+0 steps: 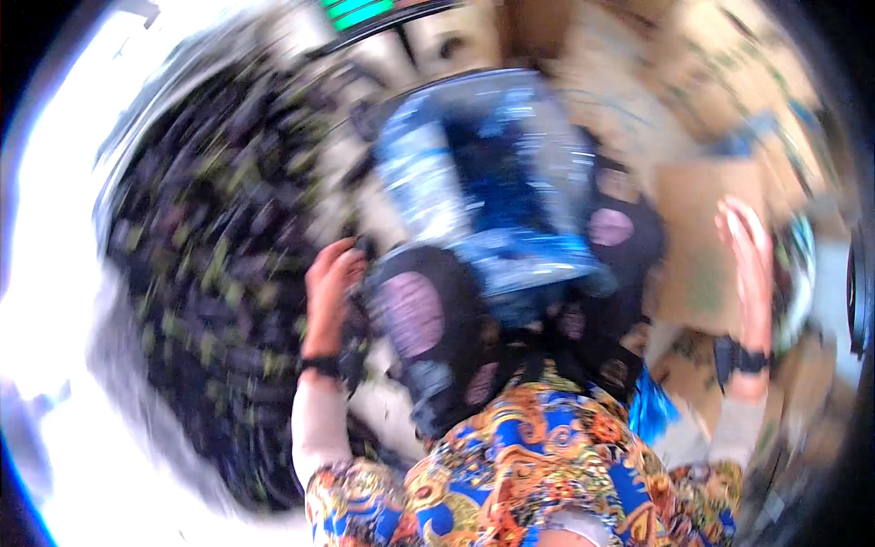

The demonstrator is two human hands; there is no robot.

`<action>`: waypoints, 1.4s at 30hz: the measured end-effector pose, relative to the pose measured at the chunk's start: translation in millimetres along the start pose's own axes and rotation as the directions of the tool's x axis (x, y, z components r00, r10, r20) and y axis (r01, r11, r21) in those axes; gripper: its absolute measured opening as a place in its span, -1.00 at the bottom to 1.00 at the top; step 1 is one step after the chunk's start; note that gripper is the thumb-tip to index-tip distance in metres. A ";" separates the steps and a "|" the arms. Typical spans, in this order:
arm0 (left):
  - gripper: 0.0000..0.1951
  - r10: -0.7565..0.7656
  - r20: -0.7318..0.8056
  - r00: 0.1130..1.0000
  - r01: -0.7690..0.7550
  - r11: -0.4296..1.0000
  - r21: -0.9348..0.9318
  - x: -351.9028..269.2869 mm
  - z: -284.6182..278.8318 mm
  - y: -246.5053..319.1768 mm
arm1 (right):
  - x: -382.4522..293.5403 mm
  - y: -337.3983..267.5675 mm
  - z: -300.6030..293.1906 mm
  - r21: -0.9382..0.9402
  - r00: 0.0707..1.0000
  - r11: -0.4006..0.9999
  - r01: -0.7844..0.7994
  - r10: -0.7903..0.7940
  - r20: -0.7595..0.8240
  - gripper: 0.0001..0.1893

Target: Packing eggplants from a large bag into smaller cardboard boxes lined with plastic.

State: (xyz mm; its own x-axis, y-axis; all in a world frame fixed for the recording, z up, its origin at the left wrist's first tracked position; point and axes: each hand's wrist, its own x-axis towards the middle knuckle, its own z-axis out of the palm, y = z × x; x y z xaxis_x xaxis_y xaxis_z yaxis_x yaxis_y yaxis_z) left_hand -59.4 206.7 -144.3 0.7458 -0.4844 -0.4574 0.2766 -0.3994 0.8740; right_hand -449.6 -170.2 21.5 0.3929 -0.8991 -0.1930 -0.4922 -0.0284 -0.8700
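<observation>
My left hand is at the right edge of a large heap of dark purple and green produce, its fingers curled around a small dark item that blur keeps from being identified. My right hand is raised over a flat cardboard piece, fingers extended, holding nothing visible. Between my knees stands a container lined with a blue translucent plastic bag; its inside looks dark, and its contents are too blurred to tell. Dark trousers with pink patches cover my legs.
Cardboard boxes lie at the upper right. At the top is a bright green crate or panel. A blue plastic piece lies by my right hip. Pale sheeting borders the heap. The whole view is motion-blurred.
</observation>
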 end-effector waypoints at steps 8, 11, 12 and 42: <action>-0.70 -0.040 -0.420 0.906 0.135 0.971 0.198 -90.7 -118.9 -128.1 | -30.0 -111.3 187.6 -0.166 0.492 0.813 0.558 -0.163 0.855 -0.65; -0.73 0.166 -0.613 0.773 0.059 0.942 0.330 -92.9 -136.1 -151.3 | -15.9 -105.4 224.7 -0.207 0.414 0.787 0.581 -0.066 0.908 -0.66; -0.73 0.287 -0.631 0.721 0.043 0.890 0.454 -86.2 -139.8 -143.2 | -3.6 -92.6 229.1 -0.196 0.343 0.701 0.685 -0.073 0.937 -0.67; -0.44 0.708 -0.144 0.691 0.043 0.159 0.986 87.8 -170.7 -42.6 | 31.9 -33.4 315.9 -0.174 0.139 0.253 0.952 0.149 0.979 -0.85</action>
State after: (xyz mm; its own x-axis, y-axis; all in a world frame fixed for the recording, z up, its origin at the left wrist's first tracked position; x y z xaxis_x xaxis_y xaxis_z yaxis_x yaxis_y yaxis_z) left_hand 97.7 314.1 -193.7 0.7986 -0.5058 0.3263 -0.5221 -0.8518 -0.0426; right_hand -175.2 -59.9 -98.9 0.7421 0.2981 -0.6004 0.1141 -0.9388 -0.3251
